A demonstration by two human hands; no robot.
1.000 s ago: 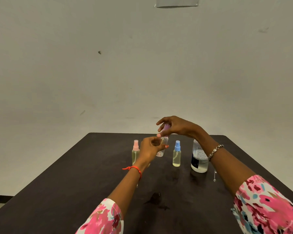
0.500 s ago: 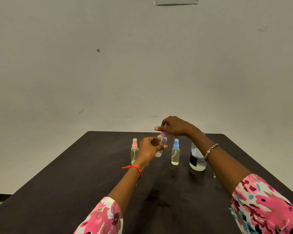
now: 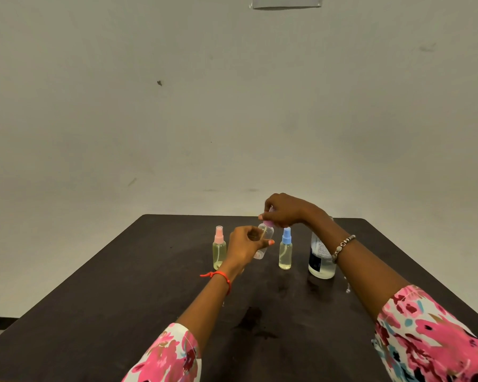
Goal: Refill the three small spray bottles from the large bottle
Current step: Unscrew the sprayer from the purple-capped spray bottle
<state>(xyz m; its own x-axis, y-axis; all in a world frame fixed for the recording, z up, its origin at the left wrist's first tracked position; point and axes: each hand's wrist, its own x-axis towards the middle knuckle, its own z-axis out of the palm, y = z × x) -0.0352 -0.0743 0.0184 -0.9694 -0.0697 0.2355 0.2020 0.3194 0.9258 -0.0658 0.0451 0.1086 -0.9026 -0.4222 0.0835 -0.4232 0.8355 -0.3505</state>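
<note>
**Item: middle bottle [image 3: 262, 252], cap [image 3: 268, 222] in work.**

- Left hand [image 3: 246, 244]: fingers curled round the middle bottle, which is held just above the table [image 3: 122, 299] and tilted a little.
- Right hand [image 3: 284, 212]: comes from above and pinches the purple cap with its fingertips.
- Contents: the middle bottle looks clear and near empty.
- Step, as judged: the cap is being turned. Off, for filling, seems likelier, though the direction cannot be told.

**Handling notes.**
- Keep the left grip firm on the body so only the cap turns.
- Bring the bottle upright before the cap comes free.
- Lift the cap straight up, since its dip tube is long and may drip.

**Other stock.**
- Pink bottle [image 3: 219, 249]: upright, left of the hands, yellowish liquid inside, capped.
- Blue bottle [image 3: 285, 252]: upright, just right of the hands, the same liquid, capped.
- Large bottle [image 3: 319, 261]: upright, partly hidden behind the right forearm. Its top cannot be seen.

**Obstructions.**
- The blue bottle stands close under the right wrist, and the large bottle touches or nearly touches the forearm. Either could be knocked over.
- Dark patch [image 3: 250, 319] on the near table, possibly wet.
- Small clear piece [image 3: 348, 288] lies by the right arm. What it is cannot be made out.
</note>
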